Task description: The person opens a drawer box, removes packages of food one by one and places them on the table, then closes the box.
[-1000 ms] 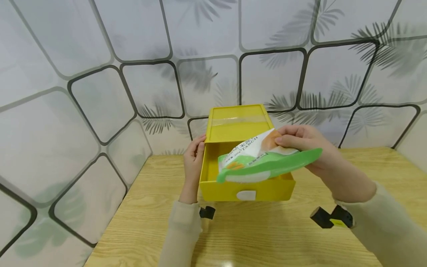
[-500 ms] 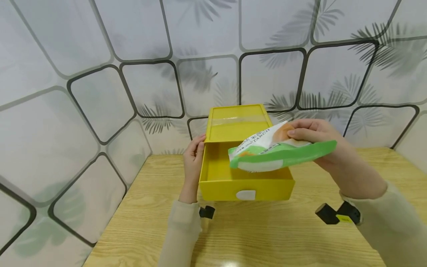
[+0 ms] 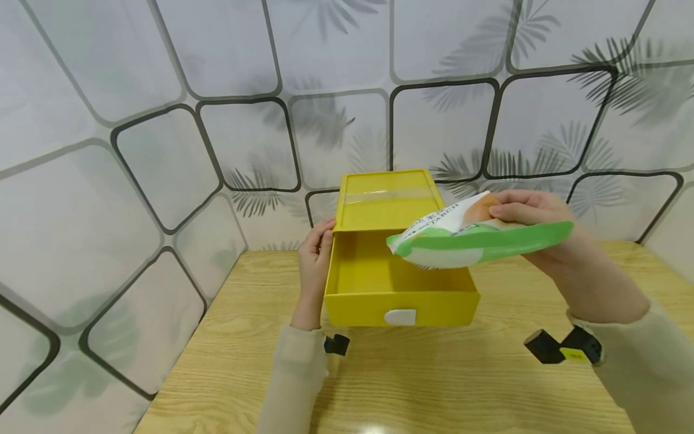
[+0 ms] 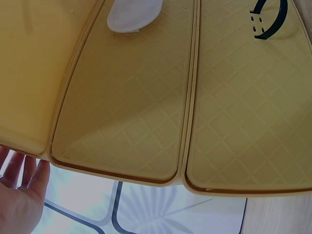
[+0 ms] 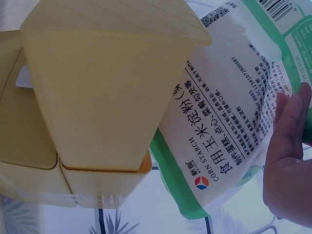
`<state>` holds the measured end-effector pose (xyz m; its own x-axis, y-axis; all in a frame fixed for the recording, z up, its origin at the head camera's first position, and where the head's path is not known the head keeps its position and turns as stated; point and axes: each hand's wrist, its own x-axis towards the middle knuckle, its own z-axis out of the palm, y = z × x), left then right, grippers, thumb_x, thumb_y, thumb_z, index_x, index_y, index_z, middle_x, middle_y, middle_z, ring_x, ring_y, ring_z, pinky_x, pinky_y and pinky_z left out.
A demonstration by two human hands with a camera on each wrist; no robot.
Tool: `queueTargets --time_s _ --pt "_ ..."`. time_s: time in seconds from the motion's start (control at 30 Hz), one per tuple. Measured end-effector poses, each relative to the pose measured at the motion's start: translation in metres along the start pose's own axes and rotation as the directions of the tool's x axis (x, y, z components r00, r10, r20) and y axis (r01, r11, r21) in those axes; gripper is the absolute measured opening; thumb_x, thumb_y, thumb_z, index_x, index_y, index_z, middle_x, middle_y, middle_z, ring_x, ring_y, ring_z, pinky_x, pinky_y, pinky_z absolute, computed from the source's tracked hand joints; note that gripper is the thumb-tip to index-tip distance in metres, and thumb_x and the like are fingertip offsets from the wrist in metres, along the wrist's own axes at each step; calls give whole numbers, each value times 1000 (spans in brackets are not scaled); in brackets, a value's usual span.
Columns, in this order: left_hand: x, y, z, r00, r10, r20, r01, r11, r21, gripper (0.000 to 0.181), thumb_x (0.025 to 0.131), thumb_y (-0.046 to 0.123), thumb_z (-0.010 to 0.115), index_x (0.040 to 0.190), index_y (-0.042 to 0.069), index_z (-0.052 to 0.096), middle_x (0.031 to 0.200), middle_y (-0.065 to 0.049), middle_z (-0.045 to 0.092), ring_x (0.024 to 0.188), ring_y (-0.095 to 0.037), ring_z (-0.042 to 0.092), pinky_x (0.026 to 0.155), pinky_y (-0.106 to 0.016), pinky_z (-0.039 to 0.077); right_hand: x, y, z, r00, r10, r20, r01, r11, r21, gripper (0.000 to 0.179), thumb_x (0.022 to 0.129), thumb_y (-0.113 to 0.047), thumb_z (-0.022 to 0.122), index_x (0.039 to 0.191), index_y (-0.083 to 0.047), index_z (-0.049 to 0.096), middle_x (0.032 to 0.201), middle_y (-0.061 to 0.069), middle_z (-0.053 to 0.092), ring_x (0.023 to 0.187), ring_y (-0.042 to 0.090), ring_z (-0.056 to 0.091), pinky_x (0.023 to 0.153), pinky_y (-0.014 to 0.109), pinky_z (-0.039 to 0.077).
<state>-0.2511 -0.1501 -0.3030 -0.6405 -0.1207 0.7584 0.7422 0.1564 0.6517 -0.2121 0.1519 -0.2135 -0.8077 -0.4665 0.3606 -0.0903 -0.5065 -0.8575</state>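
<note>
My right hand [image 3: 547,232] pinches a white and green bag of corn starch [image 3: 441,241] between thumb and fingers. Tilted, the bag hangs above the right part of a pulled-out yellow drawer [image 3: 355,310], overlapping its right side in the head view. In the right wrist view the printed back of the bag [image 5: 219,107] faces the camera, beside the drawer's wall [image 5: 112,97]. The left hand [image 3: 314,259] lies along the left side of the yellow drawer box [image 3: 387,205], its fingertips touching the edge. Those fingers [image 4: 36,178] look nearly straight in the left wrist view.
The box stands on a light wood table [image 3: 244,355] near a patterned backdrop [image 3: 336,138]. A white pull tab [image 3: 400,317] sits on the drawer's front. Black wrist cameras show at the left cuff [image 3: 337,345] and the right cuff [image 3: 564,346].
My right hand has moved right and slightly up, carrying the bag of corn starch out of the drawer opening, so more of the drawer's inside shows. The left hand and box have stayed put.
</note>
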Motion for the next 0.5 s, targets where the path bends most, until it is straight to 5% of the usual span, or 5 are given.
queueTargets --time_s 0.27,0.5 --pt "-1 -3 0 1000 -10 8 11 1000 -25 24 90 -10 39 106 -17 54 112 -29 52 108 -34 48 89 -32 41 -4 -5 -10 999 -39 25 37 998 52 35 93 8 25 89 12 60 75 16 62 60 17 62 55 24 51" --pt "-1 -4 0 1000 -2 6 2 999 -34 23 90 -10 39 106 -17 54 113 -29 51 109 -34 47 90 -33 40 -7 -14 -19 980 -59 189 48 997 63 43 94 7 14 95 15 57 84 19 62 68 18 62 62 25 51"
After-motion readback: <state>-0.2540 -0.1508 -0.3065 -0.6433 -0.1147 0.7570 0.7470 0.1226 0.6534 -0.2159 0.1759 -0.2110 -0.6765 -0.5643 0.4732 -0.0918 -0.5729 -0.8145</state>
